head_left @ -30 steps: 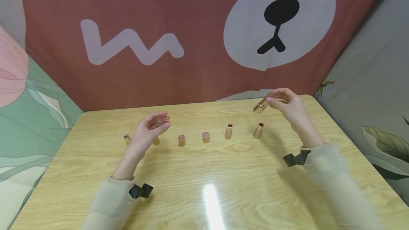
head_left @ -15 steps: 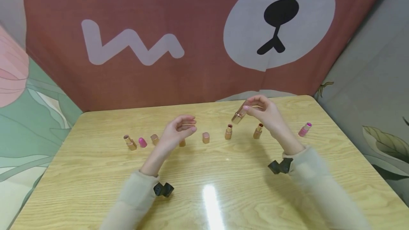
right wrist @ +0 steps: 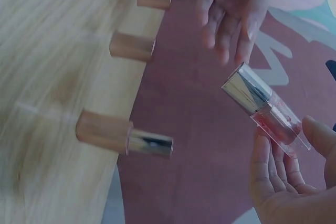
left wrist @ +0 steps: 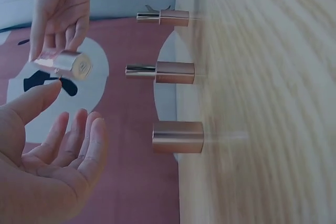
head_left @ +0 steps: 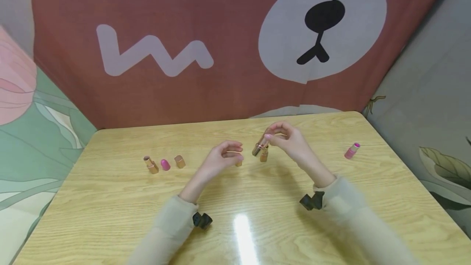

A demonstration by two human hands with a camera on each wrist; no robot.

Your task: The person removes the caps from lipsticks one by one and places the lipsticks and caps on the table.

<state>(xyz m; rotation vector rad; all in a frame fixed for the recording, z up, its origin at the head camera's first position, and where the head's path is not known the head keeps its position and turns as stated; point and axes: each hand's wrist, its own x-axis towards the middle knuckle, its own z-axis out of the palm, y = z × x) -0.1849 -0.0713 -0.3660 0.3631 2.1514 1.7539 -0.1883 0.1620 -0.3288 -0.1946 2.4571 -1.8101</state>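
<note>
My right hand [head_left: 290,144] pinches a rose-gold lipstick tube [head_left: 259,146] above the table, tilted down to the left. In the right wrist view this lipstick tube [right wrist: 269,109] has a shiny metal end and a clear, reddish part between thumb and fingers. My left hand [head_left: 220,158] hovers palm-up with fingers loosely bent, holding nothing. Under its fingertips a rose-gold cap [left wrist: 177,137] stands on the table, mostly hidden in the head view. An uncapped lipstick base [head_left: 263,155] stands just behind the held tube. Another uncapped base [left wrist: 174,18] shows in the left wrist view, hidden by my right hand from above.
On the left of the wooden table [head_left: 110,207] stand an uncapped base [head_left: 151,165], a magenta cap [head_left: 165,165] and a rose-gold cap [head_left: 180,161]. A pink base [head_left: 352,151] stands far right. A printed cloth [head_left: 220,93] hangs behind the table's back edge.
My right hand has moved left and slightly nearer with the lipstick tube, uncovering the pink base. My left hand has moved right along the row, uncovering the left-side pieces.
</note>
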